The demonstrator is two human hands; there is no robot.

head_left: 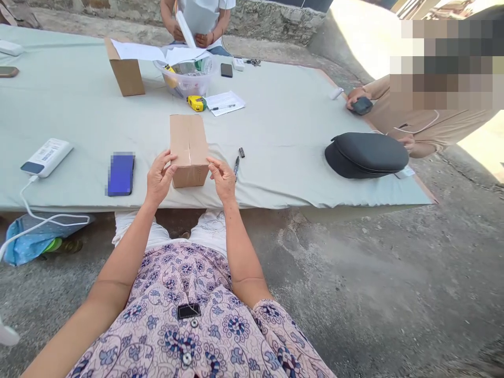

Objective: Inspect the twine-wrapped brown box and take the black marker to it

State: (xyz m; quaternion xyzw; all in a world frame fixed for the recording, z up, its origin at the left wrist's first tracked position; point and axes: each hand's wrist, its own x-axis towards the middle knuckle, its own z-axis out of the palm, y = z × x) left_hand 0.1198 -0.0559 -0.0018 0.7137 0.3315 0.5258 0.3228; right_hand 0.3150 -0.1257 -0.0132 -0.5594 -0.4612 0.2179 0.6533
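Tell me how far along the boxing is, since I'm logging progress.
Done: the small brown cardboard box on the pale green tablecloth has its top flaps folded shut. In hand: the left hand and right hand touch its near corners. Left: no tape shows on the seam; the black pen lies unused beside it.

Sunlit concrete floor; stone wall

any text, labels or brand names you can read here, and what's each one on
No text can be read.
White power bank: printed label, too small to read.
Paper sheet by the yellow tape measure: lines of print, too small.
Blue phone: blurred out.
Cardboard box between left hand and right hand: no print visible.
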